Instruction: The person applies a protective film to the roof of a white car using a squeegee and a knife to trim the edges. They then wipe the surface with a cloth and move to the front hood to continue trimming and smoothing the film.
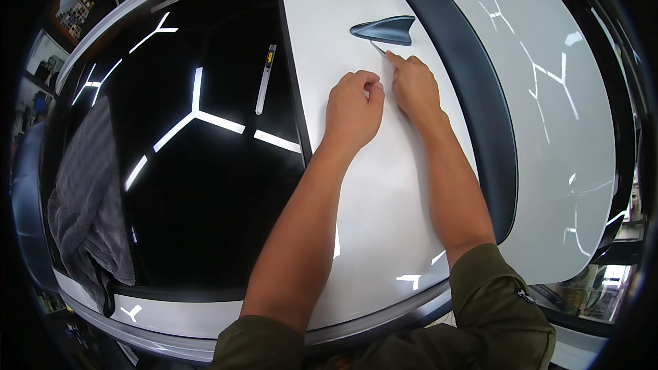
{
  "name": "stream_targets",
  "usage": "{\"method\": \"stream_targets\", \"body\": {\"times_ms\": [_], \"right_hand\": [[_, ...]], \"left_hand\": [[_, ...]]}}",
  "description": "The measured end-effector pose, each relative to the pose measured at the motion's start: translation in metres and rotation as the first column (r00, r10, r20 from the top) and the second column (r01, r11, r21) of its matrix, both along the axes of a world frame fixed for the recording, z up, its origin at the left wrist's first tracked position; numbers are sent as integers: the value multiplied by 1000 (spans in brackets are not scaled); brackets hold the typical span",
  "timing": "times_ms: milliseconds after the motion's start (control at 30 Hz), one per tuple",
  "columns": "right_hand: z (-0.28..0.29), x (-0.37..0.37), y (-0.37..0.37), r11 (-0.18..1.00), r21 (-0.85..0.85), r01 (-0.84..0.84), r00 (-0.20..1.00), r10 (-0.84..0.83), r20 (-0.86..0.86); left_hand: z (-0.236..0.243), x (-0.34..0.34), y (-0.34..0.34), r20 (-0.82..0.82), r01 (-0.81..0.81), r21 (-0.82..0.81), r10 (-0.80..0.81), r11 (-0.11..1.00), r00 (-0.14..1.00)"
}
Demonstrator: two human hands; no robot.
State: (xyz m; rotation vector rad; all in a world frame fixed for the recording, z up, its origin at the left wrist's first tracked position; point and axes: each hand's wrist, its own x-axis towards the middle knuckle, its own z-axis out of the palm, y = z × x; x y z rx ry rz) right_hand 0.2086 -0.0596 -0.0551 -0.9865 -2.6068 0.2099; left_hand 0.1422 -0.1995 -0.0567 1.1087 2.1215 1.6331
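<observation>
A grey shark-fin antenna (386, 31) sits on the white car roof (370, 212). My right hand (415, 85) grips a thin, light tool (377, 48) whose tip touches or lies very near the antenna's lower edge. Just below and to the left, my left hand (354, 106) is curled close to the roof, and whatever it may hold is hidden. A slim utility knife (267, 79) with a yellow slider lies on the dark glass panel (185, 226) to the left.
A crumpled grey towel (88, 185) is draped over the glass's far left. A dark curved spoiler (488, 130) runs down the right of the roof, with a white panel (565, 164) beyond it. Shop shelving (75, 10) shows past the car at the upper left.
</observation>
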Motion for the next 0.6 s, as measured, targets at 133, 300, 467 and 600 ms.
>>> {"method": "stream_targets", "body": {"times_ms": [133,300,467,600], "right_hand": [[1,12,2,1000,31,-6,1000,7,-13],[-4,47,56,990,-22,143,955,-144,-260],[-4,43,57,923,-312,227,888,-328,-322],[-23,52,77,922,-373,103,906,-242,-347]], "left_hand": [[4,2,-8,6,3,-37,-2,999,1000],[8,10,-5,-44,-4,-20,3,1000,999],[-2,14,-7,-165,-4,-9,3,1000,986],[-3,15,0,-228,-51,-131,20,990,973]]}}
